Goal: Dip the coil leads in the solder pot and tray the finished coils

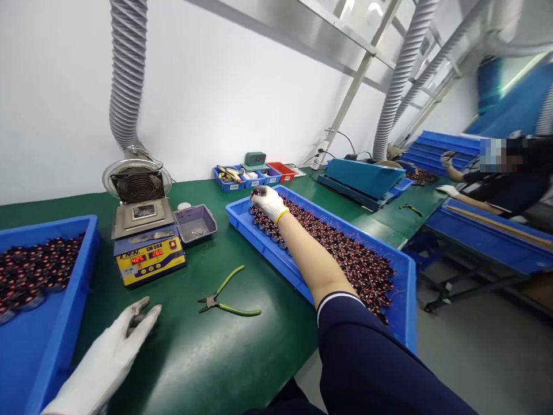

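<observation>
Parts (363, 271) crowd the right bin (264, 245); more fill the far half of the left bin (30, 351). Purple tray (194, 219) between them holds silvery bits (199, 233). Left hand (114, 346) hangs loosely open, seemingly empty; right hand (270, 203) pinches one part (254, 193) over the right bin's far end. Lifting it straight, lightly, would likely avoid snagging neighbours.

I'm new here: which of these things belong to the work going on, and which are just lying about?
Likely in the work:
wired parts by the right hand
their blue tray
left blue tray, holding similar parts
display unit between the trays

Apparently just lying about:
green pliers, untouched
red bin
</observation>
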`<control>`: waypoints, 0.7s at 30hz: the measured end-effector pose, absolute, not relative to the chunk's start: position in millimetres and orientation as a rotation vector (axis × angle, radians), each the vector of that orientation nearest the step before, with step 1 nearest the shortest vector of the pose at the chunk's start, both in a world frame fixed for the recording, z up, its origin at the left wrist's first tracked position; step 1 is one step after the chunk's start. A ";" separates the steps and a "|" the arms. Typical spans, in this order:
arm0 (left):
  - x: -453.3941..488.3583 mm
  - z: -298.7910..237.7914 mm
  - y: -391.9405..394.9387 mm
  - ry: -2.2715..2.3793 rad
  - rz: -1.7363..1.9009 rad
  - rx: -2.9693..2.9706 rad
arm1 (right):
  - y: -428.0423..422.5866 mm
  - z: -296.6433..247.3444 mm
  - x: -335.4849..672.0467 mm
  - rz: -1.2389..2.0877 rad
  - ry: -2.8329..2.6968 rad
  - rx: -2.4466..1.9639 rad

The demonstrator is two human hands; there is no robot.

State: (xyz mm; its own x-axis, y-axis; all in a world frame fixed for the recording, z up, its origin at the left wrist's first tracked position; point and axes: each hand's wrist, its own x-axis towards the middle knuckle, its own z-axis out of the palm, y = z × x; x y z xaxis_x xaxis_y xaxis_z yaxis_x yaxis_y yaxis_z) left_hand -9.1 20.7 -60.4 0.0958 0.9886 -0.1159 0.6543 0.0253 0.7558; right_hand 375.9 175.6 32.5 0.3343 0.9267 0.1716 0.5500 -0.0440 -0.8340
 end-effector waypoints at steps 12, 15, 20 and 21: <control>0.1 -40.3 18.8 1.703 0.600 1.561 | 194.4 -19.5 371.7 0.050 -1.644 -2.253; -0.1 -25.4 21.8 1.769 0.761 1.541 | 193.2 -25.7 372.4 -0.126 -1.669 -2.385; -52.1 -15.3 46.3 2.100 1.193 1.311 | 199.6 -28.1 379.7 -0.348 -1.578 -2.458; -69.3 -15.2 50.0 2.211 1.227 1.248 | 200.7 -23.4 377.5 -0.373 -1.568 -2.392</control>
State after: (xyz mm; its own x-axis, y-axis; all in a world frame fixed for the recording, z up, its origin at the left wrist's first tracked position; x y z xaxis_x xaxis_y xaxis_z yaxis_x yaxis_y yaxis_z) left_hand -69.3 50.0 -15.2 -0.5668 0.8140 0.1273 0.5388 0.2494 0.8047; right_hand 377.5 200.7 -23.4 0.3856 0.8541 0.3492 0.9198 -0.3856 -0.0725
